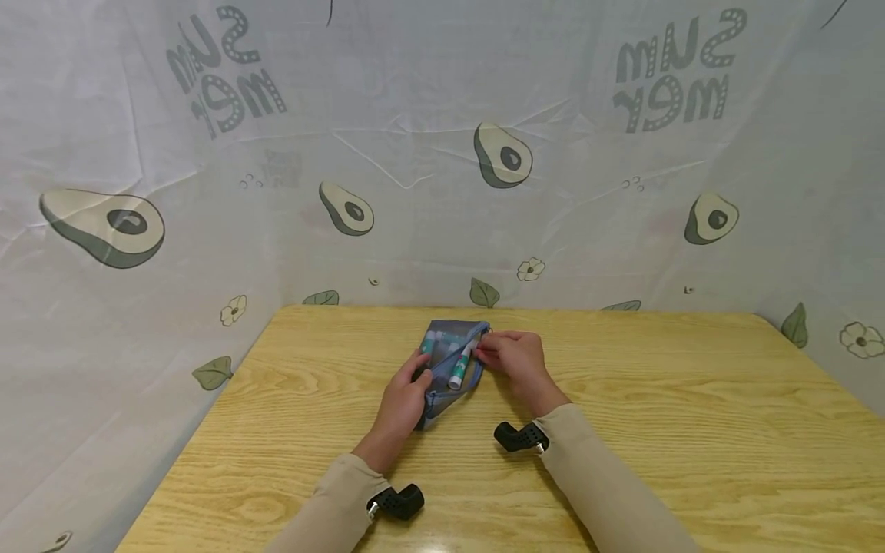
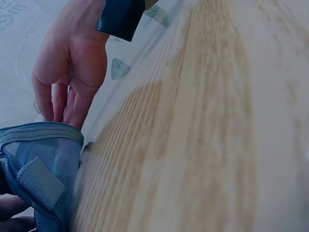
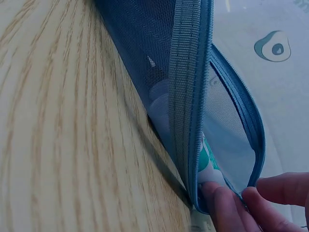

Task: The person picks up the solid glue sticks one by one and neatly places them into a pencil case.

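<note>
A blue mesh zip pouch [image 1: 442, 392] lies on the table with its zipper parted. My left hand [image 1: 406, 392] grips its left side, the thumb on top; in the left wrist view its fingers [image 2: 14, 212] show only at the lower left corner. A white and teal glue stick [image 1: 459, 370] lies slanted in the pouch's mouth. My right hand [image 1: 517, 361] pinches the far end of this stick at the pouch's right corner, the fingertips [image 3: 219, 200] on its white end, right at the zipper edge. More white and teal sticks [image 1: 429, 342] show through the mesh.
The wooden table [image 1: 657, 399] extends to both sides and in front of the pouch. Behind it hangs a pale curtain [image 1: 415, 153] with avocado prints, which also closes off both sides. Black wrist mounts [image 1: 522, 437] stick out from both sleeves.
</note>
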Demonstrator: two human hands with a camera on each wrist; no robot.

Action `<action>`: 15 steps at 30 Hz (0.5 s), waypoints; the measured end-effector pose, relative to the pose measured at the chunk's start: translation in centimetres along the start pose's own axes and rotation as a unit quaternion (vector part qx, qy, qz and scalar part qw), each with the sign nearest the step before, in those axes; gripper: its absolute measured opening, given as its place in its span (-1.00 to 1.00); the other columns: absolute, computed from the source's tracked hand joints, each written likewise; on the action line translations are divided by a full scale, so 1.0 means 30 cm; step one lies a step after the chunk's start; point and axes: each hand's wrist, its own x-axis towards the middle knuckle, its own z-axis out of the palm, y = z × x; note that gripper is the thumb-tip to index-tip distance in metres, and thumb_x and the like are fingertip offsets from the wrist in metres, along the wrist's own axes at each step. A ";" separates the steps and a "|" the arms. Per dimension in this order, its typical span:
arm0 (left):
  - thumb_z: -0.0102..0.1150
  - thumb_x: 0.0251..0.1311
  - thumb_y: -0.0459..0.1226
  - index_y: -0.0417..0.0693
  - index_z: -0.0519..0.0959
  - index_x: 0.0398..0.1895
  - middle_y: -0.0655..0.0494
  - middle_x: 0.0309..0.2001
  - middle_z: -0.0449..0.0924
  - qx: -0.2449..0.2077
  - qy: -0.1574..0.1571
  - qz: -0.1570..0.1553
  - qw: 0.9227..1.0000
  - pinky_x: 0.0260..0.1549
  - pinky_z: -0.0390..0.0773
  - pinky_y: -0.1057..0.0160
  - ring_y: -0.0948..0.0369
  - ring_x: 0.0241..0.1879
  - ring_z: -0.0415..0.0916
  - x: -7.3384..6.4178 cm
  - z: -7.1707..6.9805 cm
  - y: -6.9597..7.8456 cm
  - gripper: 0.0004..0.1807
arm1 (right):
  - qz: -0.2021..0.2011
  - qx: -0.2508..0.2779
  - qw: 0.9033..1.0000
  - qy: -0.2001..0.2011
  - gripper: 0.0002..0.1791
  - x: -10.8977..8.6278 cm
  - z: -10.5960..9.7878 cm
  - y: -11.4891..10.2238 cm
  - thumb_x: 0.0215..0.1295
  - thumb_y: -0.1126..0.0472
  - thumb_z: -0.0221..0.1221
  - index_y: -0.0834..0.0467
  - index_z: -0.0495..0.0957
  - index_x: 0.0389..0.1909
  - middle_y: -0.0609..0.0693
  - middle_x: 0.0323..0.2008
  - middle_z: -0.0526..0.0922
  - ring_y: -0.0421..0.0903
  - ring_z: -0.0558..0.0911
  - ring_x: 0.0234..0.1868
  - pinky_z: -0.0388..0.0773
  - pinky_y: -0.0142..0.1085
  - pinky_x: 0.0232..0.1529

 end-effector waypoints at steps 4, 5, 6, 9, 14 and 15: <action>-0.12 0.65 -0.23 -0.16 0.33 0.61 -0.06 0.72 0.05 0.000 -0.002 0.001 1.000 0.63 0.08 -0.27 -0.16 0.72 -0.07 0.000 -0.001 -0.002 -0.46 | -0.001 -0.002 1.000 -0.005 -0.62 0.001 0.002 0.001 0.46 0.40 0.23 0.53 0.61 0.20 0.16 -0.19 0.82 -0.19 0.84 -0.26 0.79 -0.28 -0.04; -0.12 0.65 -0.23 -0.16 0.33 0.61 -0.06 0.72 0.05 0.001 -0.002 0.001 1.000 0.63 0.08 -0.27 -0.16 0.72 -0.07 0.000 -0.001 -0.002 -0.46 | -0.004 -0.004 1.000 -0.004 -0.63 0.003 0.003 0.001 0.46 0.40 0.23 0.53 0.62 0.18 0.17 -0.18 0.82 -0.18 0.84 -0.26 0.79 -0.27 -0.03; -0.12 0.65 -0.23 -0.16 0.33 0.61 -0.06 0.72 0.05 0.001 -0.002 0.001 1.000 0.63 0.08 -0.26 -0.16 0.72 -0.07 0.000 -0.001 -0.002 -0.46 | -0.007 -0.006 1.000 -0.002 -0.64 0.004 0.004 0.002 0.46 0.40 0.24 0.53 0.63 0.17 0.18 -0.18 0.82 -0.18 0.84 -0.25 0.79 -0.27 -0.03; -0.12 0.65 -0.23 -0.17 0.33 0.60 -0.07 0.72 0.05 0.000 -0.001 0.000 1.000 0.64 0.07 -0.27 -0.16 0.72 -0.07 -0.001 0.000 0.000 -0.45 | -0.020 -0.013 1.000 0.003 -0.68 0.006 0.007 0.004 0.45 0.41 0.25 0.53 0.66 0.11 0.19 -0.17 0.82 -0.18 0.83 -0.26 0.79 -0.28 -0.04; -0.12 0.65 -0.23 -0.16 0.34 0.60 -0.06 0.73 0.05 -0.003 -0.002 -0.002 1.000 0.63 0.06 -0.28 -0.16 0.72 -0.08 -0.003 0.001 0.005 -0.46 | -0.036 -0.029 0.999 0.018 -0.71 0.006 0.007 0.000 0.45 0.40 0.25 0.52 0.68 0.06 0.16 -0.19 0.79 -0.21 0.81 -0.33 0.80 -0.31 -0.10; -0.12 0.65 -0.24 -0.16 0.34 0.60 -0.06 0.73 0.05 -0.002 -0.002 -0.001 1.000 0.63 0.06 -0.28 -0.16 0.72 -0.08 -0.003 0.002 0.005 -0.46 | -0.035 -0.030 0.999 0.020 -0.71 0.006 0.007 -0.002 0.45 0.39 0.26 0.51 0.68 0.05 0.15 -0.18 0.78 -0.22 0.81 -0.34 0.80 -0.33 -0.11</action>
